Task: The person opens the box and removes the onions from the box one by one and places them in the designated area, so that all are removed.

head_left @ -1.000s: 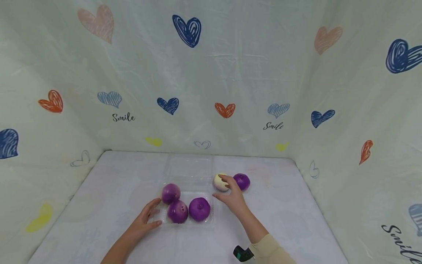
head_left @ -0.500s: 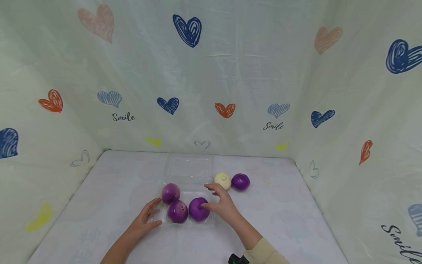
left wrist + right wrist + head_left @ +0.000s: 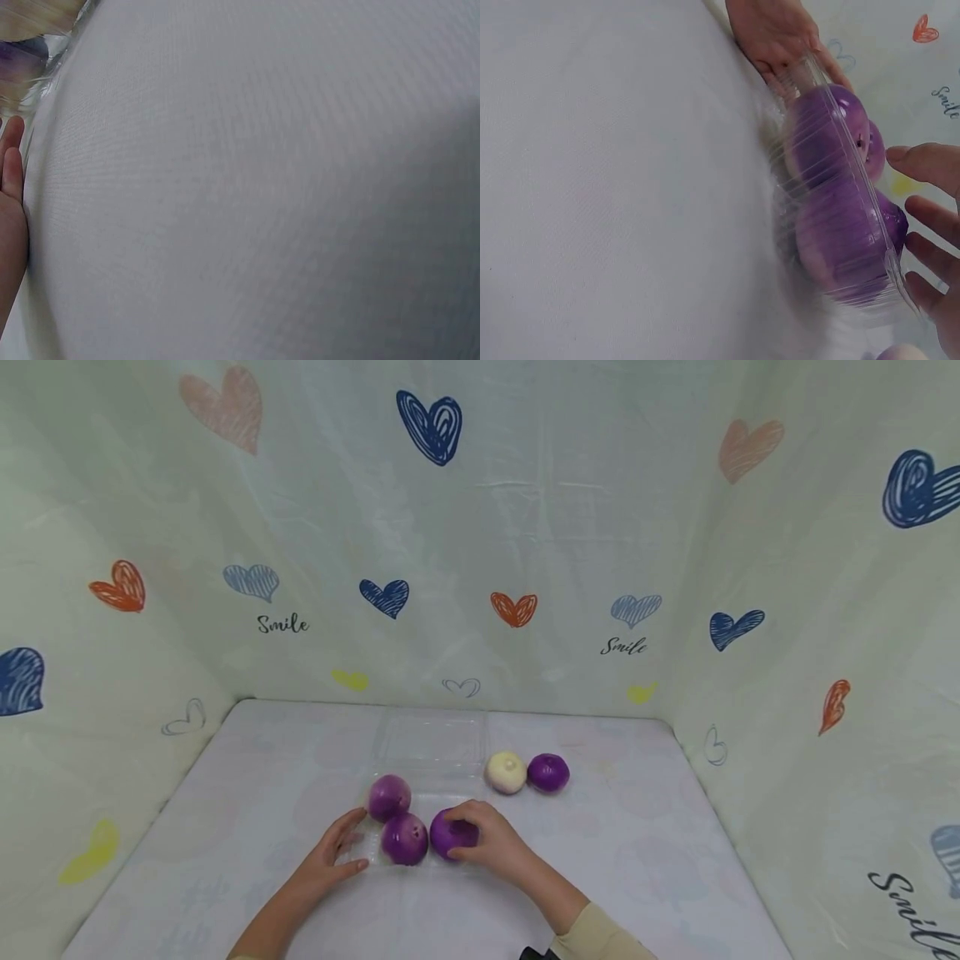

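In the head view, a clear plastic clamshell box (image 3: 482, 867) with its lid (image 3: 431, 739) folded back holds three red onions. My left hand (image 3: 324, 853) rests against the box's left side, fingers loosely spread. My right hand (image 3: 498, 843) is over the right-hand red onion (image 3: 441, 837). In the right wrist view, my right fingers (image 3: 932, 217) are spread at the top of that onion (image 3: 844, 240), not wrapped round it. The other two red onions, a front one (image 3: 405, 839) and a back one (image 3: 388, 798), sit in the left half.
To the right of the lid, a white onion (image 3: 506, 773) and another red onion (image 3: 548, 773) sit side by side on the white-covered table (image 3: 645, 860). A heart-printed curtain (image 3: 465, 543) stands behind and at both sides.
My right hand has moved from beside the white onion leftward and toward me, to over the right-hand red onion in the box. My left hand has stayed in place.
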Demonstrator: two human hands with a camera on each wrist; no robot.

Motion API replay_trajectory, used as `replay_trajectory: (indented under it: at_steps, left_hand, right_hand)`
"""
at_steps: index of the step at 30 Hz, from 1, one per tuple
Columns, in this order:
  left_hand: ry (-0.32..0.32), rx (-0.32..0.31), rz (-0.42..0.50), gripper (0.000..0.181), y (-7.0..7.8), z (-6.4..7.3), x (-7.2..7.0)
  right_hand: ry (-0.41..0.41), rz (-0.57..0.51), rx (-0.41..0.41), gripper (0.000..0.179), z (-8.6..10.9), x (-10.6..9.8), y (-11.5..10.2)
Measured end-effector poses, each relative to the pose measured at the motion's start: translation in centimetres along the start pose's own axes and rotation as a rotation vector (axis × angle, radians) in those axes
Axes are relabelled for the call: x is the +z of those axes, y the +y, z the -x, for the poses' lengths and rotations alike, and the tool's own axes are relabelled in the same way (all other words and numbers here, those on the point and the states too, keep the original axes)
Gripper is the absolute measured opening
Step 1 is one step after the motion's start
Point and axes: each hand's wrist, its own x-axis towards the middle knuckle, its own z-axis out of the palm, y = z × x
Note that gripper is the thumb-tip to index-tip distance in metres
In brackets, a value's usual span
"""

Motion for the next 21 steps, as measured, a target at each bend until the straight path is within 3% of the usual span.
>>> replay_trajectory:
  at_steps: [9, 21]
  left_hand:
    - [0.015, -0.011, -0.012, 0.081, 0.1, 0.0, 0.1]
    - [0.014, 0.017, -0.042, 0.080, -0.2, -0.1, 0.1]
  right_hand:
    - [-0.063, 0.089, 0.013, 0.034, -0.4, 0.0, 0.2]
    - [-0.239, 0.235, -0.004, 0.044, -1.8, -0.6, 0.4]
